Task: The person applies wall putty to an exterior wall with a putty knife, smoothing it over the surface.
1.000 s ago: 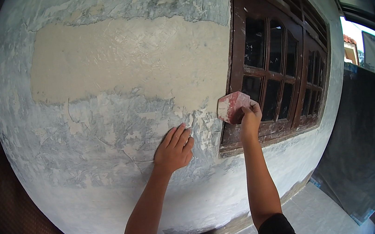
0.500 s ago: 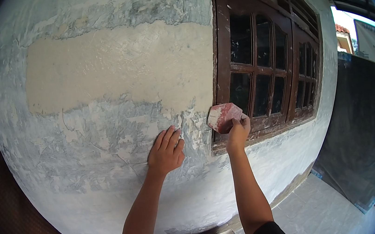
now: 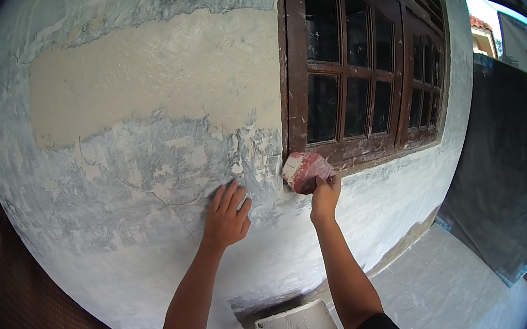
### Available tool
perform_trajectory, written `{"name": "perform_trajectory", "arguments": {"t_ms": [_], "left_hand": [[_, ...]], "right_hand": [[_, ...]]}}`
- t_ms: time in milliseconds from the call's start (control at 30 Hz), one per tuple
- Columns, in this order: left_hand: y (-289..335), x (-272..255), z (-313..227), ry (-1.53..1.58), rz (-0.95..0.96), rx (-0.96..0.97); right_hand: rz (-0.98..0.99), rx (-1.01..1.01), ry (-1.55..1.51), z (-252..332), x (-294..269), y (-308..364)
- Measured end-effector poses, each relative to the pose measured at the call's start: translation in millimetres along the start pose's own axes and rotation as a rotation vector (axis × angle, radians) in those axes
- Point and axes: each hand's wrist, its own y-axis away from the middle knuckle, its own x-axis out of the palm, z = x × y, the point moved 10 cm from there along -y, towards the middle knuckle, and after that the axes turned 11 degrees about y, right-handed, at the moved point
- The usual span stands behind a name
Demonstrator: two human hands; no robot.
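The right hand (image 3: pixel 325 197) was clenched on a flat, many-sided red pad (image 3: pixel 304 172), with thumb and fingers gripping its lower right edge. Pale smears covered the pad's left part. The pad stood at the lower left corner of a brown wooden window (image 3: pixel 345 70), overlapping that corner in my line of sight; I could not tell whether it bore on the wood.

The left hand (image 3: pixel 225 216) grasped nothing. It lay against the wall (image 3: pixel 120 281) to the left of the pad and well apart from it, fingers extended upward and slightly spread.

The wall showed mottled grey and white, with cracks and rough flecks. A smooth beige patch (image 3: pixel 147 73) extended leftward from the window, above both hands. Below, between the forearms, a pale tray (image 3: pixel 331 320) held whitish material. Grey floor tiles (image 3: pixel 436 281) ran to the right, toward a large dark sheet (image 3: pixel 494 169). A brown woven surface (image 3: pixel 65 320) bordered the wall at left.
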Motion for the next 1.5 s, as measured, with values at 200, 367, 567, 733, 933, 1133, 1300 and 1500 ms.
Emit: {"name": "perform_trajectory", "arguments": {"t_ms": [200,367,567,733,933,1133,1300,1500], "left_hand": [[52,48,-52,0.167,0.185,-0.022],[108,80,-89,0.359,0.249,-0.143],[200,135,-132,0.501,0.475,-0.326],[283,162,-169,0.526,0.608,-0.472],[376,182,-213,0.596,0.849,-0.614],[442,190,-245,0.614,0.972,-0.703],[468,197,-260,0.598,0.933,-0.735],[486,208,-280,0.661,0.913,-0.788]], "right_hand": [[0.094,0.131,0.085,-43,-45,41],[0.110,0.252,0.162,-92,-96,75],[0.175,0.352,0.470,-181,-168,124],[0.312,0.508,0.746,-254,-223,185],[0.369,0.661,0.957,-310,-300,260],[0.355,0.706,1.149,-343,-348,304],[0.346,0.759,1.200,-361,-367,327],[0.300,0.724,1.379,-373,-389,335]]}}
